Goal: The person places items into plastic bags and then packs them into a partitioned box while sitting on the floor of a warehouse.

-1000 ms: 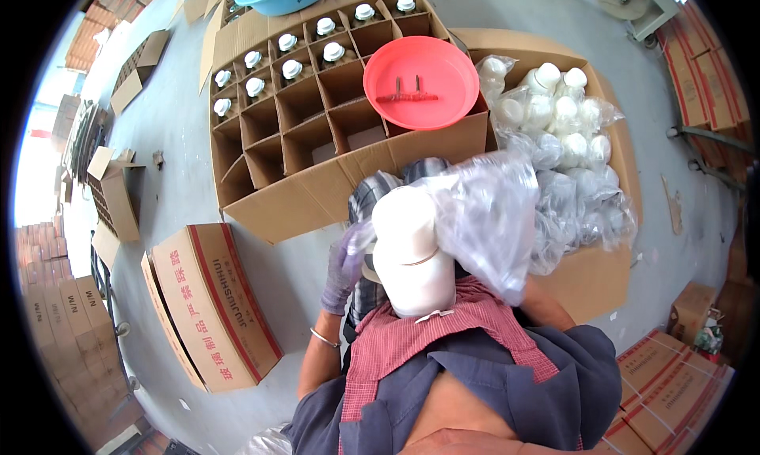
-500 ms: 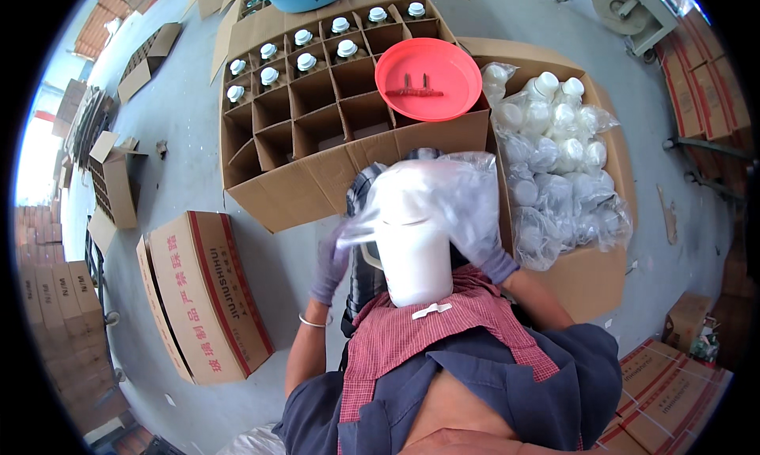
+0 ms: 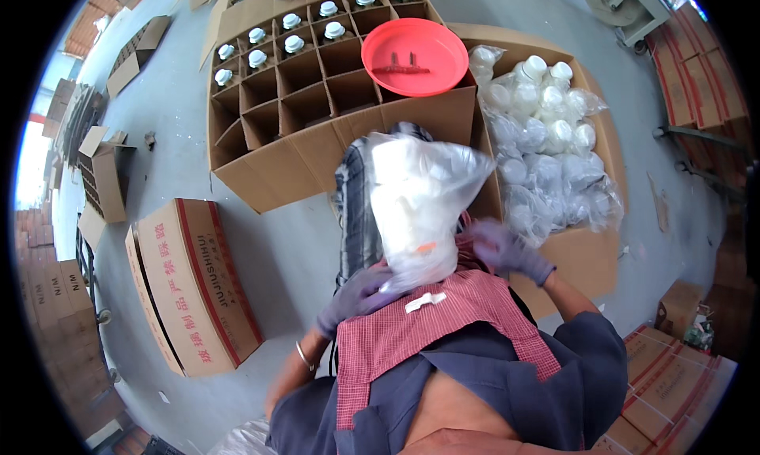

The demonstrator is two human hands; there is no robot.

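A white plastic jug [image 3: 404, 178] stands on my lap, covered by a clear plastic bag [image 3: 463, 174] with a small orange mark on it. My left hand [image 3: 356, 301], in a grey-purple glove, is closed on the bag's lower edge beside the red checked apron [image 3: 419, 336]. To the right of the jug, my gloved right hand [image 3: 507, 253] is apart from it. Its fingers are smeared by motion, next to some reddish cloth or cord.
Ahead stands a divided carton [image 3: 277, 178] with white-capped bottles in its far cells. A red basin [image 3: 439, 59] holding a dark red piece rests on its corner. An open box [image 3: 609, 241] of bagged white containers is at right; a closed carton [image 3: 198, 289] lies left.
The bag has come down over the jug. My left hand moved down and inward to the bag's lower edge; my right hand now sits beside the jug, off the bag.
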